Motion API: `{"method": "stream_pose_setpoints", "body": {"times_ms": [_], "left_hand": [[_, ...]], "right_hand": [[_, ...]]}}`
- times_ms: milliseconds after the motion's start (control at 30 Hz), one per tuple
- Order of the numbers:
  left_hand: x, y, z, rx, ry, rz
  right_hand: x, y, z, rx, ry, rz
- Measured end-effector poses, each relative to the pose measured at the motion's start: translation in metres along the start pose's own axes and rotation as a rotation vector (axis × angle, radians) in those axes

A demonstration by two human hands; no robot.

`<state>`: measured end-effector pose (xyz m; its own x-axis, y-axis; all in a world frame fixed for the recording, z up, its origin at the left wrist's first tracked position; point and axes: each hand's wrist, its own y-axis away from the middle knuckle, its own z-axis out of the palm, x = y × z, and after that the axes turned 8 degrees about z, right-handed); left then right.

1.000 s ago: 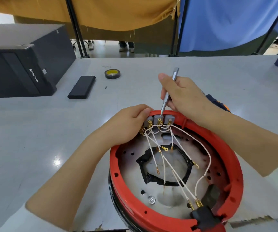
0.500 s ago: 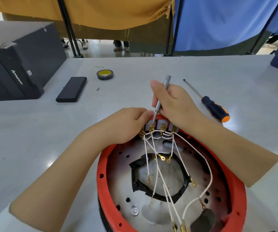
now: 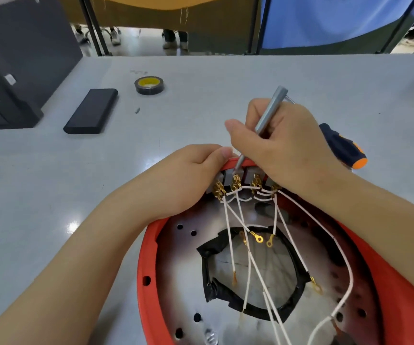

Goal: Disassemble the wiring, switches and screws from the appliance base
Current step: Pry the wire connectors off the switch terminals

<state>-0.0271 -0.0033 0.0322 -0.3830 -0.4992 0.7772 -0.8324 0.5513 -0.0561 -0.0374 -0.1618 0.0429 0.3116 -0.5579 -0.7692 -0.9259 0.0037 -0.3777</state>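
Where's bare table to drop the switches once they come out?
Left of the red base, below the black case, the table is bare. So is the far stretch right of the tape roll. The switch row is crowded: both hands, wires, and the orange-handled screwdriver alongside.

Red-orange rim on the appliance base [image 3: 148, 260], silvery plate inside with dark holes. White wires [image 3: 229, 235] ending in gold terminals [image 3: 257, 237]. Grey switches [image 3: 228, 176]. Black-taped ring [image 3: 207, 270] at the centre. Silver-grey screwdriver [image 3: 270, 108]. Second screwdriver [image 3: 343, 148] navy with orange end. Pale grey bench [image 3: 51, 170]. Black tape roll [image 3: 149, 85] with yellow core. Matt black slab [image 3: 91, 110].
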Motion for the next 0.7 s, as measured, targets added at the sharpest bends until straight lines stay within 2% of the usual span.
{"method": "stream_pose_setpoints", "body": {"times_ms": [267, 400, 700], "left_hand": [[-0.0031, -0.0011, -0.0002, 0.021, -0.018, 0.008], [-0.0018, -0.0003, -0.0002, 0.008, -0.003, 0.01], [-0.0012, -0.0007, -0.0005, 0.029, -0.014, 0.006]], "right_hand": [[0.0012, -0.0038, 0.0023, -0.054, 0.036, -0.022], [0.0037, -0.0071, 0.0022, -0.024, -0.027, 0.002], [0.0022, -0.0105, 0.0058, -0.033, 0.024, -0.003]]}}
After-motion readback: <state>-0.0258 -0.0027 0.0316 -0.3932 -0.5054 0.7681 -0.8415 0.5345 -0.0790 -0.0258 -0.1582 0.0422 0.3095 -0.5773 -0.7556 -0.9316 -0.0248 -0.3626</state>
